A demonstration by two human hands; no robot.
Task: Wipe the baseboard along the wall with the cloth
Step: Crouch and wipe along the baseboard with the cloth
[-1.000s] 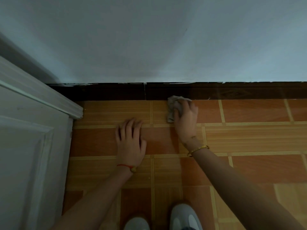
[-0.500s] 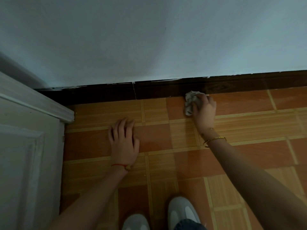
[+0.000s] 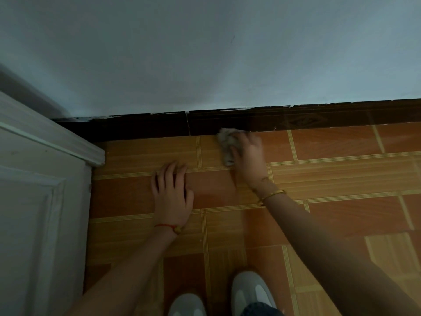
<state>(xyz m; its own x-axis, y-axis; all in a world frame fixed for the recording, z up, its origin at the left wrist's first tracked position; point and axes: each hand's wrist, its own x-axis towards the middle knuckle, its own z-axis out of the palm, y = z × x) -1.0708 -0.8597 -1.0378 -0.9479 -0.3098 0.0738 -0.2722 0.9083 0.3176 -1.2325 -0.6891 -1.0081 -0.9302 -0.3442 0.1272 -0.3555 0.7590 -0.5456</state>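
The right hand (image 3: 247, 153) and its cloth (image 3: 225, 144) have slid back to the left along the dark baseboard (image 3: 296, 120), closer to the seam in it. The fingers are curled around the bunched cloth, which touches the bottom of the baseboard, while the left hand (image 3: 172, 192) lies flat with straight fingers on the tile floor (image 3: 341, 179), well apart from the cloth. The right hand is blurry and covers much of the cloth.

Orange-brown tiled floor (image 3: 341, 179) (pale grout stripes) carries two white shoes (image 3: 248, 293), a flat left hand (image 3: 173, 197), and the cloth (image 3: 226, 144).
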